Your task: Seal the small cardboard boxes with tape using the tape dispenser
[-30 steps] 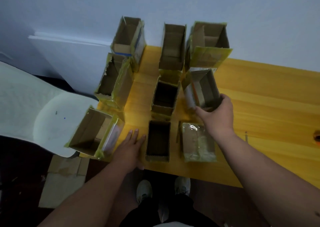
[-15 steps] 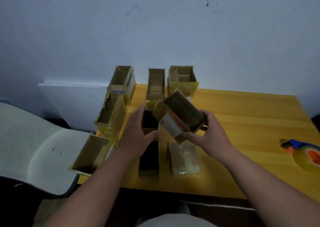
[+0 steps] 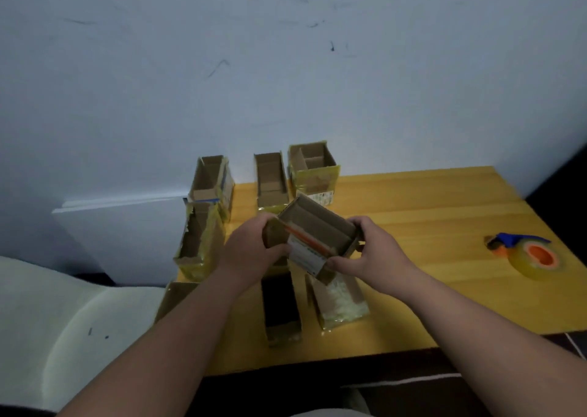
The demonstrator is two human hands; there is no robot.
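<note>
Since half a second ago both hands have drawn the lifted cardboard box (image 3: 313,241) a little nearer and turned it, so its open mouth now faces up and toward twelve o'clock. The left hand (image 3: 251,251) grips the box's ten o'clock end, fingers curled round a folded-out flap. The right hand (image 3: 370,251) holds the opposite end, thumb pressed along the near lower edge and fingers wrapped over the four o'clock corner. Held above the table (image 3: 444,213), the box is tilted, its long axis running from ten o'clock to four o'clock. An orange stripe runs along its near wall above a white printed label; the print is too blurred to read.

Beneath the hands, toward six o'clock, a dark open box (image 3: 281,305) stands beside a box sealed in clear tape (image 3: 340,299). At twelve o'clock three open boxes line the wall: a left one (image 3: 211,181), a narrow middle one (image 3: 271,179) and a right one (image 3: 313,170) edged in yellowish tape, with what seems to be a small label on its front. At nine o'clock stands a torn-edged box (image 3: 198,241). Well apart at three o'clock lies the tape dispenser (image 3: 524,253), blue-handled with an orange core. A pale chair (image 3: 63,321) sits at eight o'clock.
</note>
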